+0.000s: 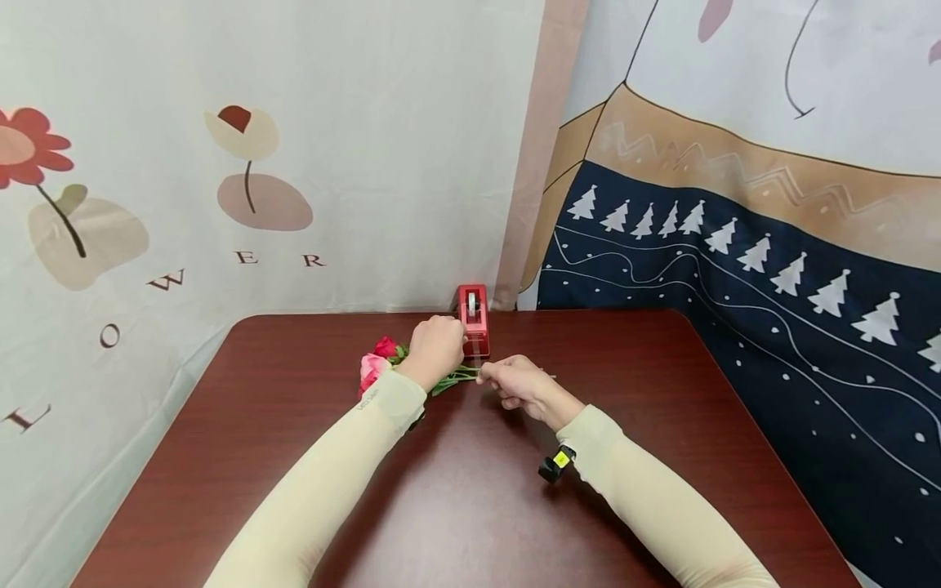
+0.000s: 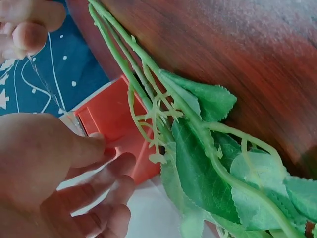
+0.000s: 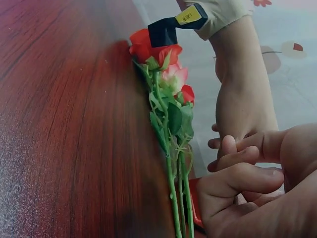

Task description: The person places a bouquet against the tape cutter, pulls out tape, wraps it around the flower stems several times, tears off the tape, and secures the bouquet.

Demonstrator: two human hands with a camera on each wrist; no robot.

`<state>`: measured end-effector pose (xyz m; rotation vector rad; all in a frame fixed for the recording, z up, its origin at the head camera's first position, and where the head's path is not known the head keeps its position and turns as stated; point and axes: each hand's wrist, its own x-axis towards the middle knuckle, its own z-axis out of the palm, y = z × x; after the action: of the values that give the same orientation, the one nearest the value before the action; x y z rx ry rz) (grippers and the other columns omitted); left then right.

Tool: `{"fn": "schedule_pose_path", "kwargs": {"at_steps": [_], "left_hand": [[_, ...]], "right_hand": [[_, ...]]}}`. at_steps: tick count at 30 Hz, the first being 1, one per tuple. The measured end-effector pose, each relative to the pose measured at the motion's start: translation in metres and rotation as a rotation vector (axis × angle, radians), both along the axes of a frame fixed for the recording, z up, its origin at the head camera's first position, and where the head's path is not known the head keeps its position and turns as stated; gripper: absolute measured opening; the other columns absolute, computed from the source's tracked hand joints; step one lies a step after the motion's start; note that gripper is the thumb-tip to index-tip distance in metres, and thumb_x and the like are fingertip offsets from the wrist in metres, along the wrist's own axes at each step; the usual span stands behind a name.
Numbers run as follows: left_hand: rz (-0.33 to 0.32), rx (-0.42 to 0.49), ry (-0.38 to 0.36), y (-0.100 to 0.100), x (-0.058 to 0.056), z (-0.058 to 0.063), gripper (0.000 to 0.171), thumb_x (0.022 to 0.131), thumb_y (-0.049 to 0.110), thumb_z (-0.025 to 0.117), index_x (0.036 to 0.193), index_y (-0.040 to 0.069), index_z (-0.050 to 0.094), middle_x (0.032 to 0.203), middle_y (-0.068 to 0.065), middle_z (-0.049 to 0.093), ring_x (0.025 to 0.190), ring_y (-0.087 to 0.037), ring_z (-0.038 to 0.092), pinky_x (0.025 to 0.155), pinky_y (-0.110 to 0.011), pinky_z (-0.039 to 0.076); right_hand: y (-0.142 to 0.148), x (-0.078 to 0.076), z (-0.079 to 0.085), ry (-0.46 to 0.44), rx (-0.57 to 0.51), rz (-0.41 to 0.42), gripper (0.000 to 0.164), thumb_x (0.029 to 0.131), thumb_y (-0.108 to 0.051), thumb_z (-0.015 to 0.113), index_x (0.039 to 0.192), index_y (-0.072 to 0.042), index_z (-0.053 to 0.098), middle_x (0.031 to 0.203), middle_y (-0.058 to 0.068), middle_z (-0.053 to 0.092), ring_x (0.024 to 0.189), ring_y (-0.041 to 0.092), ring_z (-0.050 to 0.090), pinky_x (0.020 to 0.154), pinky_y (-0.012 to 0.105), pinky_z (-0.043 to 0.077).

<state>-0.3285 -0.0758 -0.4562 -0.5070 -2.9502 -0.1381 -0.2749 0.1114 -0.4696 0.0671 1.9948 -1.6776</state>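
A red tape dispenser (image 1: 473,317) stands at the far edge of the table. My left hand (image 1: 435,346) grips its near end, with the thumb against the red body (image 2: 116,119) in the left wrist view. A thin strip of clear tape (image 2: 58,99) stretches from the dispenser to my right hand (image 1: 520,384), which pinches its free end between thumb and forefinger. Artificial roses (image 3: 171,54), red and pink, lie on the table in front of the dispenser. Their green stems (image 2: 129,59) pass under my hands and partly hide behind them in the head view.
The brown wooden table (image 1: 470,506) reaches back to a pale curtain (image 1: 412,163) printed with flowers and letters. A dark blue cloth (image 1: 662,253) with white trees hangs at the right. A black wrist camera (image 1: 553,465) sits by the right cuff.
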Motion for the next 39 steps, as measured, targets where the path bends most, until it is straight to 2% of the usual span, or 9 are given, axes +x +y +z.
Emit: {"fn": "schedule_pose_path", "kwargs": {"at_steps": [4, 7, 12, 15, 18, 24, 31, 39], "left_hand": [[0.008, -0.070, 0.033, 0.002, 0.004, 0.002, 0.022, 0.105, 0.029, 0.075, 0.103, 0.009, 0.084, 0.097, -0.010, 0.082, 0.096, -0.033, 0.074, 0.090, -0.048, 0.059], [-0.012, -0.095, 0.052, 0.001, 0.009, 0.003, 0.019, 0.103, 0.026, 0.077, 0.097, 0.010, 0.083, 0.093, -0.010, 0.081, 0.096, -0.032, 0.072, 0.093, -0.047, 0.054], [-0.142, -0.117, 0.091, -0.004, 0.020, 0.001, 0.020, 0.100, 0.023, 0.077, 0.083, 0.014, 0.081, 0.088, -0.005, 0.080, 0.094, -0.029, 0.066, 0.089, -0.045, 0.049], [-0.233, -0.146, 0.095, -0.009, 0.025, -0.004, 0.018, 0.099, 0.028, 0.081, 0.087, 0.015, 0.084, 0.095, -0.004, 0.081, 0.097, -0.029, 0.063, 0.088, -0.045, 0.047], [-0.291, -0.164, 0.075, -0.014, 0.028, -0.009, 0.019, 0.097, 0.035, 0.085, 0.095, 0.016, 0.086, 0.101, -0.004, 0.080, 0.100, -0.029, 0.061, 0.089, -0.044, 0.045], [-0.313, -0.199, 0.072, -0.022, 0.033, -0.016, 0.023, 0.093, 0.035, 0.090, 0.100, 0.014, 0.086, 0.102, -0.005, 0.078, 0.100, -0.028, 0.061, 0.090, -0.044, 0.046], [-0.371, -0.258, 0.092, -0.026, 0.031, -0.026, 0.019, 0.098, 0.033, 0.084, 0.097, 0.014, 0.084, 0.106, -0.006, 0.079, 0.102, -0.027, 0.065, 0.094, -0.045, 0.051], [-0.436, -0.277, 0.152, -0.027, 0.030, -0.029, 0.013, 0.098, 0.013, 0.077, 0.086, 0.012, 0.081, 0.105, -0.008, 0.078, 0.101, -0.029, 0.069, 0.090, -0.044, 0.053]], "right_hand": [[0.001, 0.001, 0.000, 0.007, 0.006, -0.015, 0.030, 0.100, -0.019, 0.062, 0.110, 0.005, 0.076, 0.072, -0.004, 0.053, 0.052, 0.007, 0.031, 0.049, 0.020, 0.030], [0.002, 0.001, -0.001, 0.000, 0.010, -0.008, 0.032, 0.100, -0.019, 0.063, 0.114, 0.006, 0.076, 0.073, -0.003, 0.054, 0.052, 0.007, 0.031, 0.050, 0.020, 0.030], [0.004, 0.003, 0.000, 0.004, 0.003, -0.001, 0.034, 0.100, -0.020, 0.066, 0.117, 0.007, 0.076, 0.073, -0.001, 0.055, 0.051, 0.007, 0.031, 0.049, 0.020, 0.030], [0.005, 0.003, 0.000, 0.009, -0.003, -0.001, 0.035, 0.100, -0.020, 0.066, 0.119, 0.008, 0.076, 0.073, -0.001, 0.054, 0.050, 0.007, 0.031, 0.049, 0.020, 0.030], [0.004, 0.003, -0.001, 0.019, -0.005, 0.006, 0.034, 0.101, -0.020, 0.065, 0.118, 0.008, 0.076, 0.073, -0.002, 0.054, 0.050, 0.007, 0.031, 0.049, 0.020, 0.030], [0.004, 0.005, -0.005, 0.033, 0.000, 0.015, 0.035, 0.104, -0.020, 0.064, 0.120, 0.009, 0.075, 0.074, -0.001, 0.054, 0.050, 0.007, 0.032, 0.049, 0.020, 0.030], [0.004, 0.005, -0.006, 0.034, -0.003, 0.017, 0.033, 0.104, -0.019, 0.065, 0.120, 0.008, 0.076, 0.072, -0.003, 0.054, 0.051, 0.007, 0.033, 0.049, 0.020, 0.030], [0.004, 0.004, -0.008, 0.039, 0.003, 0.024, 0.032, 0.104, -0.019, 0.066, 0.118, 0.007, 0.077, 0.072, -0.002, 0.054, 0.052, 0.007, 0.033, 0.050, 0.021, 0.031]]}}
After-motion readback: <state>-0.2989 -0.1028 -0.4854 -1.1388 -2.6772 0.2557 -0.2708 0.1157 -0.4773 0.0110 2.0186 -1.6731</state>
